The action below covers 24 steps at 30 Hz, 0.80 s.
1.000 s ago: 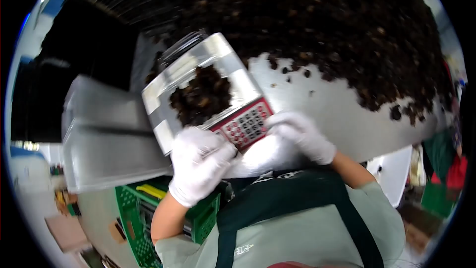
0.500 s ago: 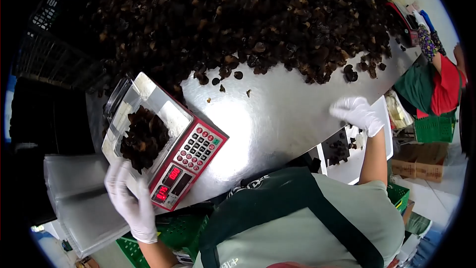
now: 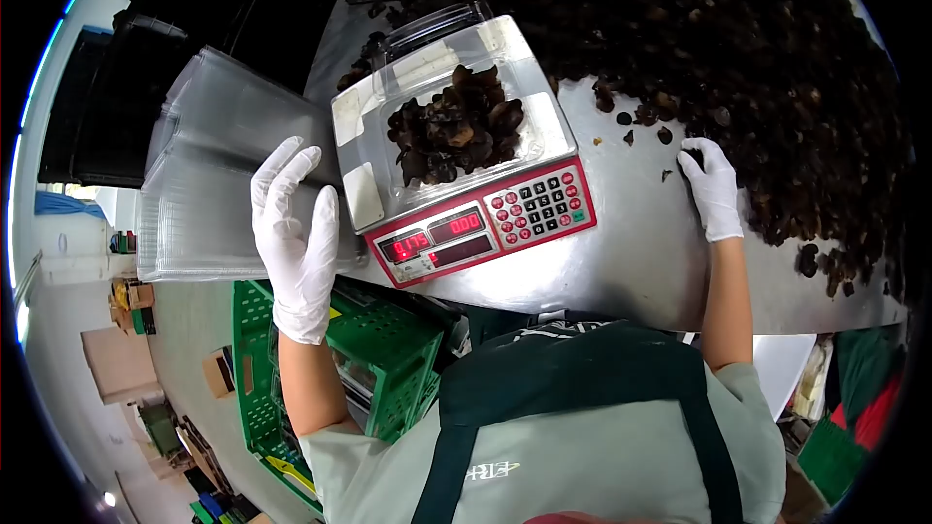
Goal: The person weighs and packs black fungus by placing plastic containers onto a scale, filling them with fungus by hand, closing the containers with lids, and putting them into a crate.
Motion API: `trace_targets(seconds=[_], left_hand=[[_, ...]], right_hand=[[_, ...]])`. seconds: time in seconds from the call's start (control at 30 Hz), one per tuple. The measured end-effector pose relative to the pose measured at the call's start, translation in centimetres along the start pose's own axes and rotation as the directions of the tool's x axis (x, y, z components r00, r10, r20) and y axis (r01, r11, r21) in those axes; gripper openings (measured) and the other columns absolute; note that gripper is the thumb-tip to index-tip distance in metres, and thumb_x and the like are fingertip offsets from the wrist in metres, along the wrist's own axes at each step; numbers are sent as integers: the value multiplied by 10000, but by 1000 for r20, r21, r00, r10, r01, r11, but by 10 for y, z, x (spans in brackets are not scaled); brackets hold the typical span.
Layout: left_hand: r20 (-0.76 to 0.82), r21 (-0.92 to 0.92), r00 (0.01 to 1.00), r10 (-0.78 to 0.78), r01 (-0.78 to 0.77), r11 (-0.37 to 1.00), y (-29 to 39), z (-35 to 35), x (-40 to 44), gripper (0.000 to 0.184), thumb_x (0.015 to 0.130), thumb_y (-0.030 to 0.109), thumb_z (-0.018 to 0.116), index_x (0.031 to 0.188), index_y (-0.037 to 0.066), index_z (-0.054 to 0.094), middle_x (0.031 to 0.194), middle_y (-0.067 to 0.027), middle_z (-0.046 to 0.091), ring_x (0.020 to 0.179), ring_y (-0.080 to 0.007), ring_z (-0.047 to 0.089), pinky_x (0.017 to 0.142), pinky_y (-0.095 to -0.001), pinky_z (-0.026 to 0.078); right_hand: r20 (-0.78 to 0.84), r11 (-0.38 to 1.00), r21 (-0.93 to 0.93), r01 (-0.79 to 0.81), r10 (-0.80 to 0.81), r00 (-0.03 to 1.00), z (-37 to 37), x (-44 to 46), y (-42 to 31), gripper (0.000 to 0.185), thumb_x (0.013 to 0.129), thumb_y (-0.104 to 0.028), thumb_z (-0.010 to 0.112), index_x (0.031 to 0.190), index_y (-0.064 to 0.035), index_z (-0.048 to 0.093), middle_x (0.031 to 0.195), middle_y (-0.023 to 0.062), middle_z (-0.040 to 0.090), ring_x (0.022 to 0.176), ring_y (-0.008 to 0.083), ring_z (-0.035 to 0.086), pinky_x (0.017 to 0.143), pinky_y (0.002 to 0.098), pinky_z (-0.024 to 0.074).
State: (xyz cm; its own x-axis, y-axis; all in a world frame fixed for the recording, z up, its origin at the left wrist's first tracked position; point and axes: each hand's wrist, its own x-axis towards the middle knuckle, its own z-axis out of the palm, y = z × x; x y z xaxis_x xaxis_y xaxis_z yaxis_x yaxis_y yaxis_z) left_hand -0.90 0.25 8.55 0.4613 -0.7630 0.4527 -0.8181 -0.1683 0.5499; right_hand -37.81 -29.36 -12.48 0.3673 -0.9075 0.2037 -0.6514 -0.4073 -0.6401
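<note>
A red and silver digital scale (image 3: 582, 196) carries a clear plastic tray (image 3: 393, 181) heaped with dark brown wood ear mushrooms (image 3: 456, 126). The scale's red display (image 3: 406, 245) appears to read 0.175. My gloved left hand (image 3: 296, 243) is open just left of the scale, fingers spread and holding nothing, in front of stacked clear plastic trays (image 3: 228, 184). Across the scale, my gloved right hand (image 3: 714, 189) hovers by the near edge of a large mushroom pile (image 3: 777, 97). Its thumb and fingers are slightly bent and apart, with nothing visible between them.
The scale stands on a metal table (image 3: 621, 233) with a few loose mushroom bits (image 3: 664, 136). Below the table's left side is a green crate (image 3: 383, 349). Black crates (image 3: 209, 19) stand at the upper left. A white tub (image 3: 782, 359) sits at the lower right.
The view has swung left. My right hand has moved from above the white tub to the mushroom pile's edge. My left hand has come away from the filled tray and scale.
</note>
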Motion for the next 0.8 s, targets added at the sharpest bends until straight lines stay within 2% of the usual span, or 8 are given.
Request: trace_targets(seconds=[0.03, 0.1, 0.17, 0.23, 0.47, 0.63, 0.7, 0.8], left_hand=[[12, -11, 1000, -2, 2, 1000, -7, -1, 4, 372, 931, -7, 643, 1303, 7, 640, 1419, -147, 541, 1318, -247, 516, 1150, -370, 368], [30, -32, 1000, -2, 3, 999, -18, 5, 15, 356, 939, 14, 653, 1293, -15, 634, 1400, -162, 543, 1295, -261, 535, 1132, -373, 394], [87, -165, 995, -56, 70, 984, -29, 19, 35, 354, 951, 33, 638, 1299, -30, 614, 1367, -162, 544, 1279, -253, 544, 1120, -362, 406], [107, -181, 991, -76, 94, 979, -43, 38, 60, 386, 970, 87, 624, 1331, -44, 583, 1337, -161, 549, 1260, -252, 556, 1087, -359, 442], [80, -73, 983, -162, 168, 983, -103, 91, 120, 448, 967, 173, 644, 1367, -15, 569, 1368, -174, 551, 1257, -296, 572, 1055, -372, 473], [66, -33, 991, -119, 122, 992, -99, 87, 117, 422, 953, 140, 652, 1345, -3, 585, 1369, -175, 560, 1219, -311, 594, 1049, -371, 474], [63, 9, 996, -69, 69, 998, -105, 83, 113, 420, 948, 127, 654, 1341, -5, 587, 1357, -180, 566, 1218, -312, 594, 1052, -373, 472], [57, 62, 998, -18, 15, 998, -114, 84, 114, 422, 937, 115, 659, 1334, -9, 591, 1330, -190, 578, 1218, -319, 593, 1058, -379, 469]], right_hand=[[45, 972, 179, -153, 147, 988, -4, -3, -6, 233, 934, -170, 725, 1160, -128, 686, 1108, 60, 686, 902, 219, 631, 781, 344, 504], [198, 757, 477, -447, 402, 894, -14, -9, -18, 212, 955, -178, 727, 1147, -87, 717, 964, 13, 711, 681, 86, 566, 634, 247, 465], [191, 692, 567, -448, 418, 888, -19, -16, -26, 194, 976, -151, 697, 1149, -65, 724, 891, 0, 692, 604, 38, 519, 576, 192, 418], [368, 505, 694, -514, 365, 855, -24, -18, -38, 191, 986, -128, 672, 1156, -64, 729, 871, 19, 691, 608, 55, 546, 576, 198, 437], [457, 684, 622, -381, 78, 886, -38, 15, -164, 230, 1009, -149, 610, 1175, -69, 747, 973, -11, 712, 735, 35, 573, 650, 193, 471], [555, 531, 742, -410, -143, 819, -14, 39, -184, 224, 1056, -207, 589, 1192, -82, 715, 986, 10, 713, 745, 44, 642, 639, 180, 500], [567, 460, 771, -441, -180, 804, -3, 44, -189, 182, 1058, -198, 592, 1148, -82, 701, 926, 15, 705, 684, 44, 641, 588, 174, 496], [577, 465, 762, -451, -171, 799, 6, 53, -207, 156, 1032, -197, 643, 1106, -68, 687, 885, 19, 696, 652, 45, 631, 550, 157, 484]])
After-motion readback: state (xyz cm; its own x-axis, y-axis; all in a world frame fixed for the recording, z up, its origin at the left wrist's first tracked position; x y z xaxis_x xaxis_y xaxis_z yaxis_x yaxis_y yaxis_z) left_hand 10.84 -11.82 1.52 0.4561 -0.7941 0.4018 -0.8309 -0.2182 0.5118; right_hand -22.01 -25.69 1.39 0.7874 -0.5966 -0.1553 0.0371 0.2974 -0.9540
